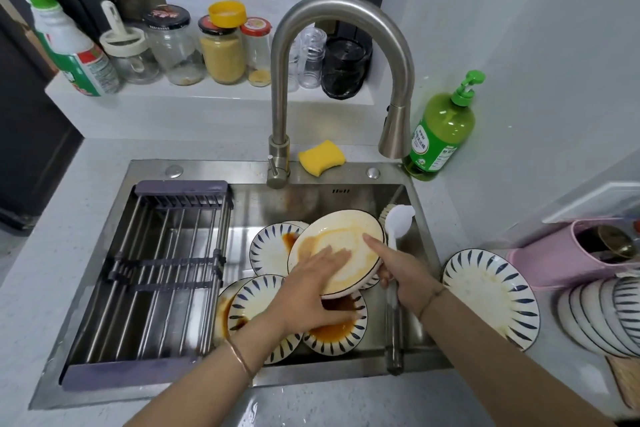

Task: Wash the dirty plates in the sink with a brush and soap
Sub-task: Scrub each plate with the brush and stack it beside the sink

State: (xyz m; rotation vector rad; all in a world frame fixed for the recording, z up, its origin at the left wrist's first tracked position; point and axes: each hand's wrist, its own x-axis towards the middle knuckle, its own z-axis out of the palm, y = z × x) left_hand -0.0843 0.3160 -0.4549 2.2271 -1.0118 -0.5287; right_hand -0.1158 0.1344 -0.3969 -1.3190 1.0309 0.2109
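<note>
Gooseneck faucet [279,97]: reference point. Yellow sponge [322,157]: just right of the faucet base. Glass jars [175,48]: on the ledge behind the faucet, left side. Drain rack [156,270]: front left. Pink utensil holder [554,263]: far right, with stacked bowls [602,315] beside it.

White plates [273,248], dark-blue rays round the rims, smeared orange-brown, below the grey faucet [280,114]; yellow sponge [321,157] beside it.

Plates [273,250] and brush [398,222] sit in the sink [311,198] right of the rack [156,270], sponge [322,158] behind it.
</note>
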